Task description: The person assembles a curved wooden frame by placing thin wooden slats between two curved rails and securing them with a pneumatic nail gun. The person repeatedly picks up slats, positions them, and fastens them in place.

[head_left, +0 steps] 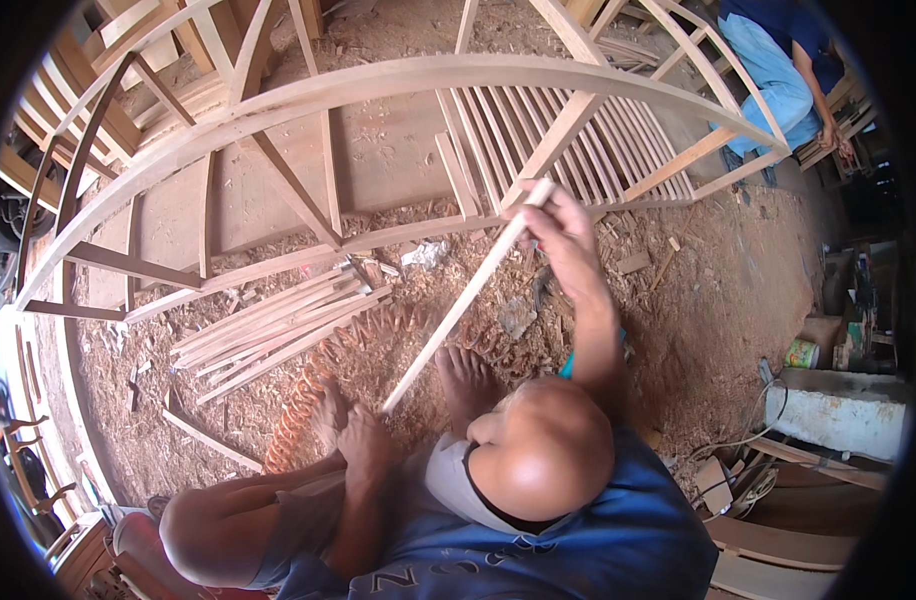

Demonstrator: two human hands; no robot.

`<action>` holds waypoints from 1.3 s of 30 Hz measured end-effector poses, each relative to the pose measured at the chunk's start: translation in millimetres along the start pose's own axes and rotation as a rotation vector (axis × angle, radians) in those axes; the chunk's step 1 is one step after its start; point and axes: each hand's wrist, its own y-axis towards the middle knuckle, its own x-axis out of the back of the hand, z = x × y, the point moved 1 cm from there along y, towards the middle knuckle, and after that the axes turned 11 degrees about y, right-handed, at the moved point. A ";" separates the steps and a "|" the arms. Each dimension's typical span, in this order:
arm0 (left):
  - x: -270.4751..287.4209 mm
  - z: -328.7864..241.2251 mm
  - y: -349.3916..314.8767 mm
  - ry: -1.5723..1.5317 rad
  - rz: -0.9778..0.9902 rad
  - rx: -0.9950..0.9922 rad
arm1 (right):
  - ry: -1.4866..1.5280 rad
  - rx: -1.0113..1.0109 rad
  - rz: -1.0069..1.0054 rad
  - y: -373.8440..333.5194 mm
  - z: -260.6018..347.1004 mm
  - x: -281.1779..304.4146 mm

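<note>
My right hand point(560, 232) grips a pale wooden slat point(468, 296) near its upper end and holds it up at a slant. The slat's lower end comes down close to my left hand point(363, 438), apart from it as far as I can make out. That left hand is closed low beside my foot, and whatever its fingers hold, if anything, is hidden. In front of me stands a large curved wooden frame point(378, 82) with upright and slanting struts. My right hand is just on the near side of its lower rail point(408, 232).
A pile of loose slats point(278, 322) lies on the shavings, beside a coiled orange hose point(296, 400). Beyond the frame's rail, a row of parallel slats point(578, 150) rests. Another person point(778, 80) sits at far right. A white block point(838, 415) and a cable lie to the right.
</note>
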 end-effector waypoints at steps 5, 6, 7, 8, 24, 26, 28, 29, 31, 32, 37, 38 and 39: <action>38.2 9.4 40.9 -0.213 -0.076 0.154 | 0.284 0.102 -0.198 -53.4 15.3 83.3; 46.5 7.7 49.7 -0.258 -0.140 0.155 | 0.319 0.119 -0.174 -62.9 18.8 102.2; 54.4 4.5 55.2 -0.300 -0.219 0.099 | 0.303 0.131 -0.178 -71.9 23.8 121.5; 62.6 1.2 58.0 -0.343 -0.364 -0.001 | 0.290 0.139 -0.182 -84.1 26.8 137.3; 115.7 -84.4 173.3 -1.904 -0.050 -0.342 | -0.427 -0.458 -0.287 -229.1 26.6 225.4; 124.6 -107.1 186.5 -1.920 -0.116 -0.234 | -0.272 -0.574 -0.206 -223.7 1.2 199.5; 131.7 -129.5 193.6 -1.785 -0.144 -0.175 | -0.254 -0.610 -0.044 -206.4 -31.6 162.3; 132.8 -140.6 195.2 -1.677 -0.160 -0.159 | -0.285 -0.586 0.036 -194.3 -50.1 139.6; 131.8 -159.5 201.1 -1.546 -0.087 -0.197 | -0.065 -0.573 -0.031 -170.8 -87.6 86.9; 131.1 -165.9 207.4 -1.445 -0.057 -0.200 | -0.001 -0.544 -0.017 -154.8 -103.1 62.2; 127.2 -168.9 258.6 -1.078 0.104 -0.325 | 0.324 -0.398 -0.080 -67.5 -141.7 -26.4; 125.7 -168.6 269.8 -1.081 0.090 -0.336 | 0.386 -0.371 -0.095 -49.6 -143.8 -34.9; 124.1 -168.8 281.4 -1.067 0.085 -0.325 | 0.372 -0.397 -0.129 -32.0 -146.1 -41.0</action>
